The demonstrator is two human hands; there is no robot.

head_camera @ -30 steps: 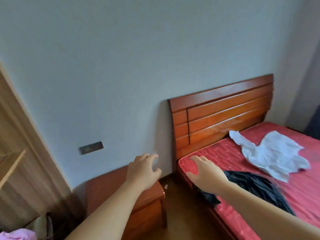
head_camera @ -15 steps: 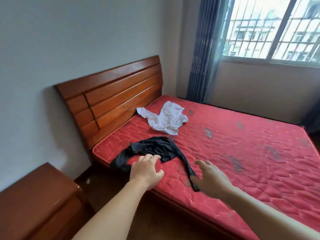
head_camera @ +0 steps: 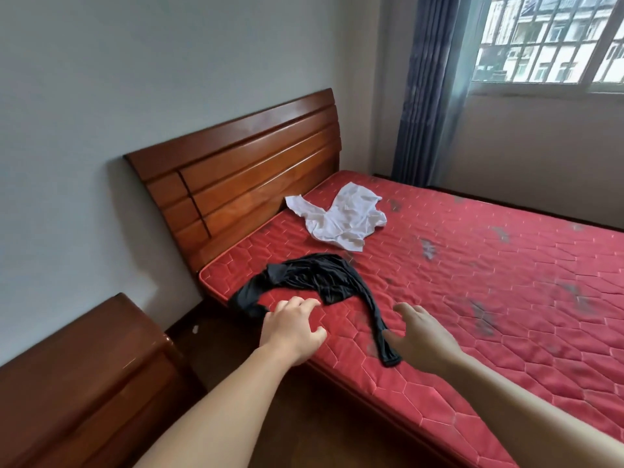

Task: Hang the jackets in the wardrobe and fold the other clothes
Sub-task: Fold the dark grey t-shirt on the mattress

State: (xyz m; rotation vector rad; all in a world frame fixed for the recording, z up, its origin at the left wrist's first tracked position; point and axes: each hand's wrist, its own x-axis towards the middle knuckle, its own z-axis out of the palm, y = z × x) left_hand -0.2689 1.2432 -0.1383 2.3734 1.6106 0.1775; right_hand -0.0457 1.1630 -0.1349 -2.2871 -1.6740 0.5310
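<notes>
A crumpled black garment (head_camera: 320,282) lies on the near corner of the red mattress (head_camera: 489,298), one end hanging over the edge. A crumpled white garment (head_camera: 341,217) lies further back near the headboard. My left hand (head_camera: 292,327) hovers with loosely curled fingers just beside the black garment's left end, holding nothing. My right hand (head_camera: 422,336) reaches out with fingers spread, next to the garment's long trailing end, and holds nothing.
The wooden headboard (head_camera: 236,173) stands against the grey wall. A wooden bedside cabinet (head_camera: 77,376) sits at the lower left, with dark floor between it and the bed. A blue curtain (head_camera: 429,86) and a barred window (head_camera: 553,38) are at the back right.
The view has swung right from the wall and cabinet to the bed. Both hands have come closer to the black garment.
</notes>
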